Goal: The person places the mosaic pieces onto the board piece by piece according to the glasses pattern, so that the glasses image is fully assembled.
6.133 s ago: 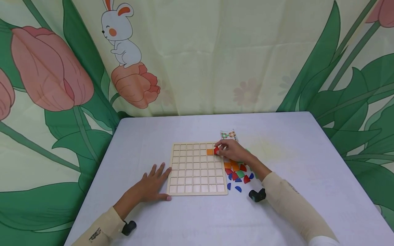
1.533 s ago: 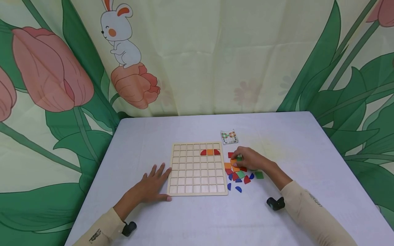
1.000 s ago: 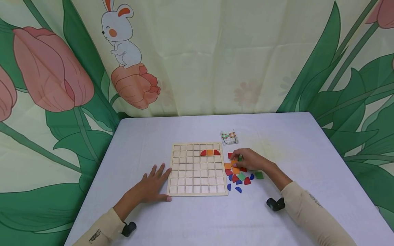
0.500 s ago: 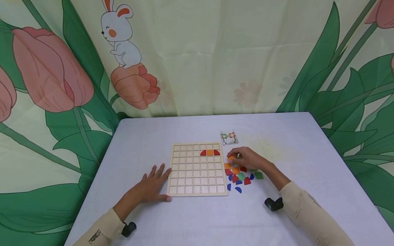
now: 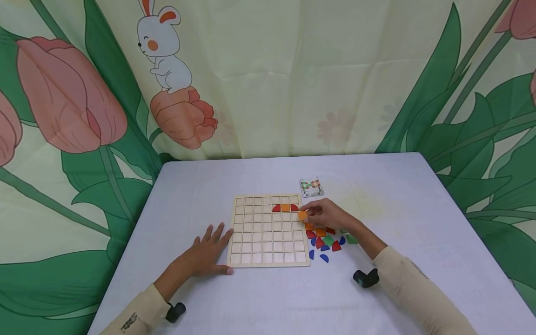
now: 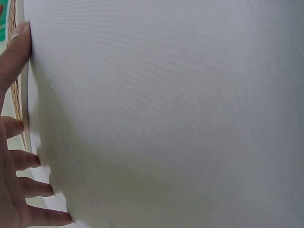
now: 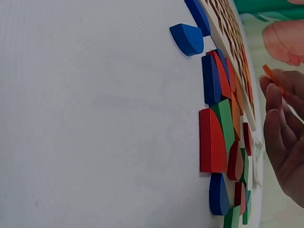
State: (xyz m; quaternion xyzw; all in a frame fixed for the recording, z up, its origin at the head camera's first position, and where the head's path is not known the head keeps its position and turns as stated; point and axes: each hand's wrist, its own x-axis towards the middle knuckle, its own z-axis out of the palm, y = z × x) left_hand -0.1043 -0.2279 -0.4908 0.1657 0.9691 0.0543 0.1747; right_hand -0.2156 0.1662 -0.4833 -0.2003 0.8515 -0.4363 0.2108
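My right hand (image 5: pixel 324 214) pinches an orange square tile (image 5: pixel 302 216) over the right edge of a wooden grid board (image 5: pixel 268 232). The right wrist view also shows the orange tile (image 7: pixel 271 77) edge-on between thumb and fingers. Set in the board's second row, toward its right side, are a red quarter-round tile (image 5: pixel 277 208), an orange square (image 5: pixel 285 207) and another red quarter-round tile (image 5: pixel 295 207). My left hand (image 5: pixel 209 253) lies with spread fingers at the board's left edge, thumb at the near left corner. In the left wrist view its fingers (image 6: pixel 28 187) are straight.
Loose red, orange, green and blue tiles (image 5: pixel 328 240) lie right of the board, partly under my right hand. A blue half-round tile (image 7: pixel 187 39) sits apart from the pile. A small pattern card (image 5: pixel 311 187) is behind the board's far right corner. White cloth (image 5: pixel 268 302) covers the table.
Two red tiles now flank the orange square on the board. My right hand has picked an orange square from the pile and moved left with it to the board. The left hand has stayed put.
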